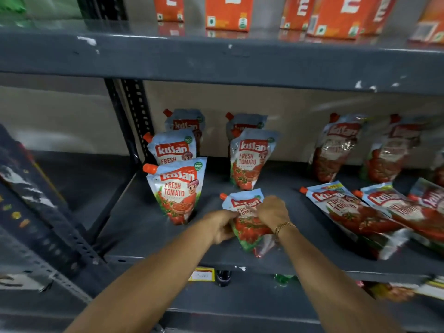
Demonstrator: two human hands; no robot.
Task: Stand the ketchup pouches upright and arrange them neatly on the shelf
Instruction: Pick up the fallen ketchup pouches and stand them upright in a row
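A ketchup pouch with an orange cap is held tilted near the front of the dark grey shelf. My left hand grips its left side and my right hand grips its right side. Three pouches stand upright in a column at the left, the front one nearest me. Two more stand in a second column behind the held pouch. Further right, two pouches stand at the back and several pouches lie flat on the shelf.
Orange cartons stand on the shelf above. A perforated upright post borders the shelf on the left. A yellow price tag hangs on the shelf's front edge. Goods on a lower shelf show at the bottom right.
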